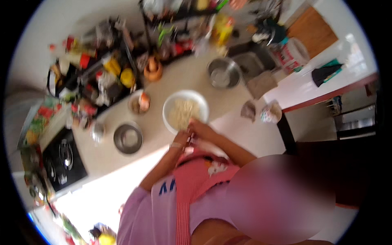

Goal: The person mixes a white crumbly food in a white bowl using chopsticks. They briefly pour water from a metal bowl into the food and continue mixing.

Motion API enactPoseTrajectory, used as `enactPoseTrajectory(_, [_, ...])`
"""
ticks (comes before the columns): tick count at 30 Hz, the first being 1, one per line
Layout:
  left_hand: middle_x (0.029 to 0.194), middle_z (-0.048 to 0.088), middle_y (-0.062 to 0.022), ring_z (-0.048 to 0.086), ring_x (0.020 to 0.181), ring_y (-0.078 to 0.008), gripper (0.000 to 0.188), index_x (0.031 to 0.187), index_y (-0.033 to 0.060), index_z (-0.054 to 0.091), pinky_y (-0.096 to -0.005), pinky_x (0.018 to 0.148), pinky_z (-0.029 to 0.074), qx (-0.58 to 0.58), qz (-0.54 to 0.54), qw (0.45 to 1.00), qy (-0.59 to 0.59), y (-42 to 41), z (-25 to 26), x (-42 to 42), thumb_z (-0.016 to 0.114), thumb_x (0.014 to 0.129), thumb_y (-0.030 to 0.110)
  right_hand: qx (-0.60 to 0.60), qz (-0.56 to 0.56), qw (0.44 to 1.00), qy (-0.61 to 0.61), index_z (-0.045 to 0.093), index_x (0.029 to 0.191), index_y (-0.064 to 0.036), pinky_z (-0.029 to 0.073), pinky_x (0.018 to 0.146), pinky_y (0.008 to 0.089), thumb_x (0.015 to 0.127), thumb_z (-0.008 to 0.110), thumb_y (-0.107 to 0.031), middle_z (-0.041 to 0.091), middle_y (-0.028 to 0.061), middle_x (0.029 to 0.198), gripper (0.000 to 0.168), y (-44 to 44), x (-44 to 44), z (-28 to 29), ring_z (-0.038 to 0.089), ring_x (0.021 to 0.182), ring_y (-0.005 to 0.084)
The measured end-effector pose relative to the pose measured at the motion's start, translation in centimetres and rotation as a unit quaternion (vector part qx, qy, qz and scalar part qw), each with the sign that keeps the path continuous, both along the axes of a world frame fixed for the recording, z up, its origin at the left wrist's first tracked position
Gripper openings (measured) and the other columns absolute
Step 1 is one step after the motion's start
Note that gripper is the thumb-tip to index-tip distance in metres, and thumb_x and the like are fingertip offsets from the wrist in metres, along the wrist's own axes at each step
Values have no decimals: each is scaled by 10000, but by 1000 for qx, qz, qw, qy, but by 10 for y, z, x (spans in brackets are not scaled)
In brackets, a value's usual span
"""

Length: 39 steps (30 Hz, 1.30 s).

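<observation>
Directly before me on the counter stands a white bowl (pixel 167 118) holding a pale, lumpy food (pixel 184 111), too blurred to identify. My left hand (pixel 182 138), with a light band at the wrist, is at the bowl's near side, in front of my pink apron (pixel 196 173). Close beside it my right hand (pixel 199 128) reaches the near rim, its fingertips over or against the rim. The two hands meet or nearly meet. Motion blur hides the fingers, and I cannot tell whether either hand grips anything.
A steel bowl (pixel 118 143) with pale contents sits left on the counter (pixel 159 144), near a cooktop (pixel 58 159). Another steel bowl (pixel 211 73) stands beside the sink (pixel 269 59). Behind are a clay pot (pixel 153 72) and crowded racks (pixel 147 30). A brown cloth (pixel 261 84) lies right.
</observation>
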<state>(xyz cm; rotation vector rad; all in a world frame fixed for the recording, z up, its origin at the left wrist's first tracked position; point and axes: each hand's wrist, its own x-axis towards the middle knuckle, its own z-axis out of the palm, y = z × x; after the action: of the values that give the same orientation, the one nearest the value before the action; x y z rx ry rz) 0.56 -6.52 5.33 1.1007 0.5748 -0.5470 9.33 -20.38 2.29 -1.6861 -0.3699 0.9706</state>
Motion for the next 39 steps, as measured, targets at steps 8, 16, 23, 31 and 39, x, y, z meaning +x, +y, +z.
enactPoseTrajectory(8, [812,634,-131,634,579,-217,268,1096,26,548,-320,494,528,-15,90,995,-28,33,34,-21,500,953,247,17,104,874,-474,601,897,-36,491,660,354,811,627,-48,548,94,825,90,-18,16,106,573,791,266])
enactPoseTrajectory(16, [724,613,-128,599,448,-197,479,1230,40,380,-316,365,473,294,227,929,14,66,-35,-31,621,833,158,84,-159,944,-276,669,956,12,501,665,228,905,617,-93,685,82,901,128,-27,32,87,650,753,140])
enactPoseTrajectory(23, [664,617,-160,593,423,-222,373,1196,25,356,-346,337,480,229,146,962,-5,59,-50,-5,522,882,140,27,-123,937,-324,680,944,-6,517,689,265,906,630,-182,705,106,856,187,23,40,60,676,762,173])
enactPoseTrajectory(31, [677,607,-256,637,485,-348,313,1163,-1,292,-433,380,552,116,178,977,28,59,-34,3,444,905,91,47,-167,935,-308,680,939,1,527,685,267,905,612,-132,696,98,831,154,6,62,46,675,761,148])
enactPoseTrajectory(39, [718,589,-332,643,534,-422,396,1246,46,201,-507,452,584,74,199,976,48,59,-44,7,418,916,64,24,-244,952,-182,676,964,21,518,674,239,907,598,-94,689,56,843,150,-41,51,60,637,711,112])
